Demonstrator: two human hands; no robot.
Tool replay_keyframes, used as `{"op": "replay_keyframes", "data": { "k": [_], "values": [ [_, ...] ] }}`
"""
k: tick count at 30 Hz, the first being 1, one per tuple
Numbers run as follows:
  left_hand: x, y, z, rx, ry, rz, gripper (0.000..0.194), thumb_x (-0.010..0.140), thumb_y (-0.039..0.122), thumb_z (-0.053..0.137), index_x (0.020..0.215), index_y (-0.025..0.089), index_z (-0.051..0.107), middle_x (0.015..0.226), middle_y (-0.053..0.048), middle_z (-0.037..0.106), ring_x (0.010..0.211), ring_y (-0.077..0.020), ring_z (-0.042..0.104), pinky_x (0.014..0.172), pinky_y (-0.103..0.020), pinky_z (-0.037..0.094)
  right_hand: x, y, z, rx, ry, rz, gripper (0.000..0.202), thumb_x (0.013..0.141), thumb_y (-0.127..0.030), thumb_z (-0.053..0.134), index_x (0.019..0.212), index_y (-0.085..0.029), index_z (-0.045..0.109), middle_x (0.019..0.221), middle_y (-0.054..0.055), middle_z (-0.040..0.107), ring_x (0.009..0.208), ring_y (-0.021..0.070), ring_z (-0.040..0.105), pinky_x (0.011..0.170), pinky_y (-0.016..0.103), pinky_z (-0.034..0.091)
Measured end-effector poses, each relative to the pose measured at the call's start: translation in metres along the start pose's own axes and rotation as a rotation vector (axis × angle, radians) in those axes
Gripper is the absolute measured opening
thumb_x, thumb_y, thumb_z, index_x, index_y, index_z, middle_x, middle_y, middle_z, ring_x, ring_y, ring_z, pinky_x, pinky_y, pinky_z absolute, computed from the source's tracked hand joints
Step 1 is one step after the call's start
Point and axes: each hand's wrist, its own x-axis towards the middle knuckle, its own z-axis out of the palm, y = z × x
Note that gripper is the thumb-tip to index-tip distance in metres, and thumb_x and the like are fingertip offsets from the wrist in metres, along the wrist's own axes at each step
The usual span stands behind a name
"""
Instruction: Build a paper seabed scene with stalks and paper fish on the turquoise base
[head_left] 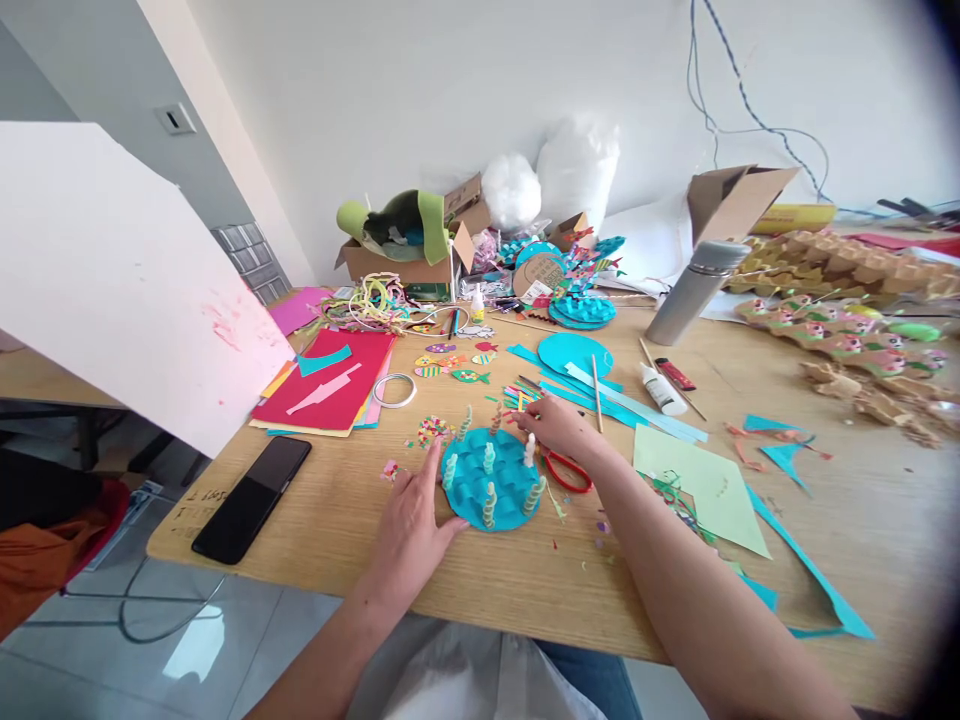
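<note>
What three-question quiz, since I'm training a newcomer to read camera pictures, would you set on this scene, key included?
1. True or false: the black rectangular smartphone lies to the left of the turquoise round wavy-topped disc.
2. Which is closest to the disc?
a) the grey cylindrical bottle
b) the red loop-shaped handle
c) the white plastic bottle
3. Which hand is at the disc's left edge, with thumb and forefinger spread?

Key:
1. True.
2. b.
3. The left hand.
</note>
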Motion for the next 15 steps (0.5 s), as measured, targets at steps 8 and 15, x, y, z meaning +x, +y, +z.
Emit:
{"op": "replay_keyframes", "data": {
  "k": [8,15],
  "values": [
    [0.009,-0.007,0.002,-0.011,0.045,0.001,0.108,0.071,0.027,0.082,0.153,0.028,0.011,0.113,-0.008,0.069,0.11,-0.0296,0.062,0.104,-0.052,0.041,0.0,0.0,-0.005,-0.026,0.041,0.035,0.034,0.09,-0.035,0.049,0.072,-0.014,0.07,0.056,0.005,0.063,0.055,0.0147,0.054,0.054,0.026,0.03],
    [0.036,-0.017,-0.009,-0.088,0.026,0.105,0.105,0.07,0.024,0.083,0.151,0.03,0.016,0.122,-0.009,0.066,0.116,-0.028,0.06,0.096,-0.045,0.049,0.002,0.003,-0.011,0.073,0.065,0.105,0.034,0.09,-0.036,0.05,0.068,-0.015,0.066,0.051,0.004,0.06,0.05,0.014,0.054,0.052,0.025,0.032]
  ]
}}
